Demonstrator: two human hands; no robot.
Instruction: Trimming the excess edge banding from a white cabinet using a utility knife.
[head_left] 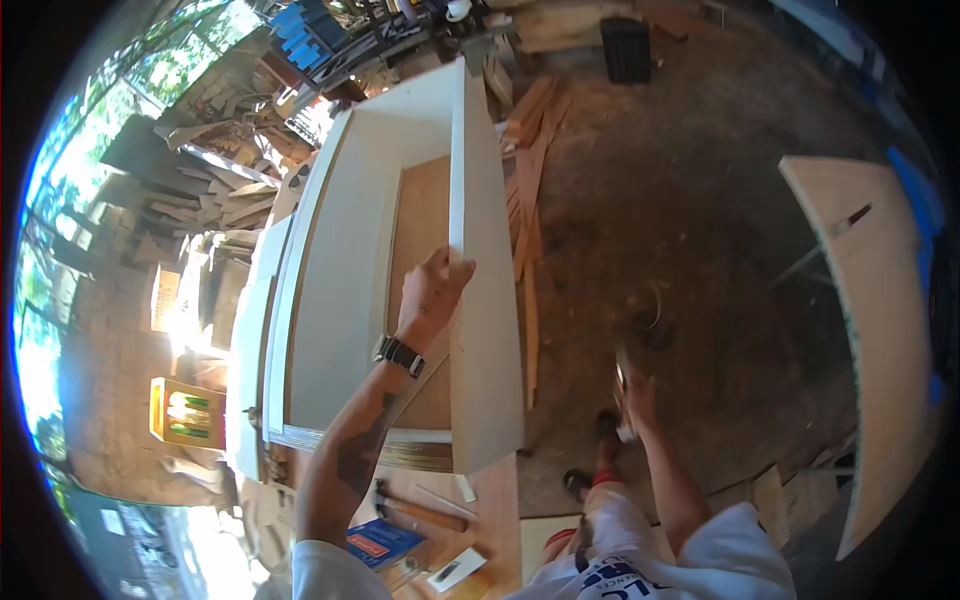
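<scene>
A long white box-shaped cabinet (pixel 488 300) lies with its open side up, and a brown wooden panel (pixel 420 215) shows inside. My left hand (pixel 430 295) reaches across the opening. Its fingers are closed over the top edge of the cabinet's right wall. Low at my right side, my right hand (pixel 638 402) is closed around a slim tool (pixel 621 375), apart from the cabinet. Motion blur hides what kind of tool it is.
A hammer (pixel 425 510) and a blue packet (pixel 383 541) lie by the cabinet's near end. Wood strips (pixel 530 190) line its right side. A pale tabletop (pixel 880 330) stands far right, a yellow crate (pixel 187 412) left, and a dark bin (pixel 626 50) at the back.
</scene>
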